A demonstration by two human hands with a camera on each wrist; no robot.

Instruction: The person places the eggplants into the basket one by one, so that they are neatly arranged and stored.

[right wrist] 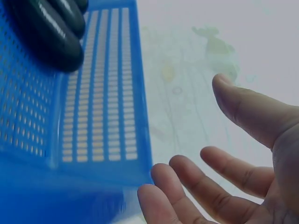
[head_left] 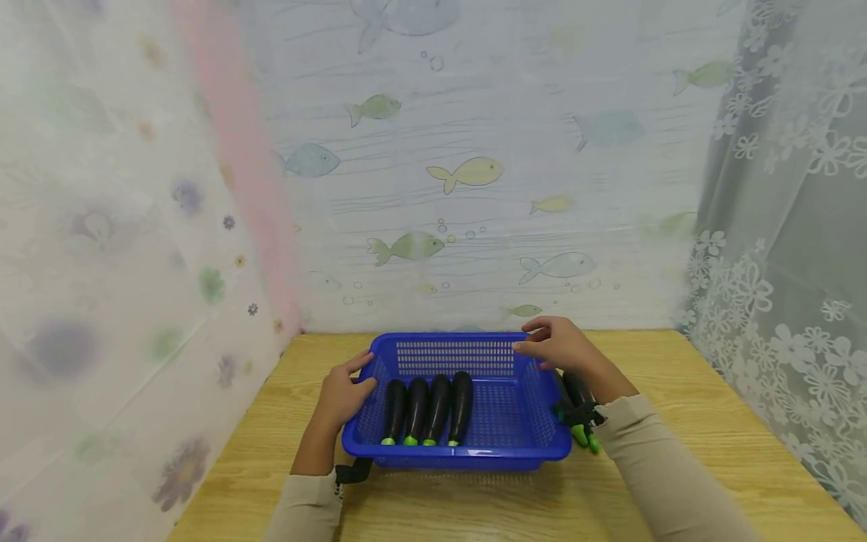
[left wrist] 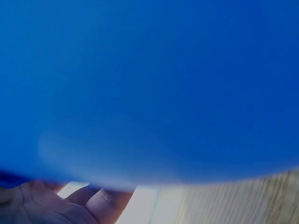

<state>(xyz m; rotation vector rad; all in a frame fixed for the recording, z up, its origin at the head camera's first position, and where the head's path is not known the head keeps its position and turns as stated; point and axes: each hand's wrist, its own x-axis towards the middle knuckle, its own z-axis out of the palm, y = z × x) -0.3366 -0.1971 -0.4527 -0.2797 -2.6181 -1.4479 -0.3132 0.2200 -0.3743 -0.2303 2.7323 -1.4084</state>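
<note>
A blue plastic basket [head_left: 474,453] stands on the wooden table, with several dark eggplants [head_left: 440,410] side by side in its left half, green stem ends toward me. At the basket's left rim is my left hand [head_left: 342,391], thumb and fingers spread, their tips right at the edge. In the left wrist view the blue rim [left wrist: 154,93] hides most of that hand. My right hand [head_left: 558,346] is over the back right corner, fingers loosely bent and holding nothing. The right wrist view shows its fingertips [right wrist: 154,200] close to the basket's edge.
More eggplants [head_left: 581,391] lie on the table just right of the basket, partly hidden under my right wrist. A fish-patterned sheet [head_left: 474,226] hangs behind the wooden table [head_left: 250,467]. Flowered curtains [head_left: 799,301] close off both sides.
</note>
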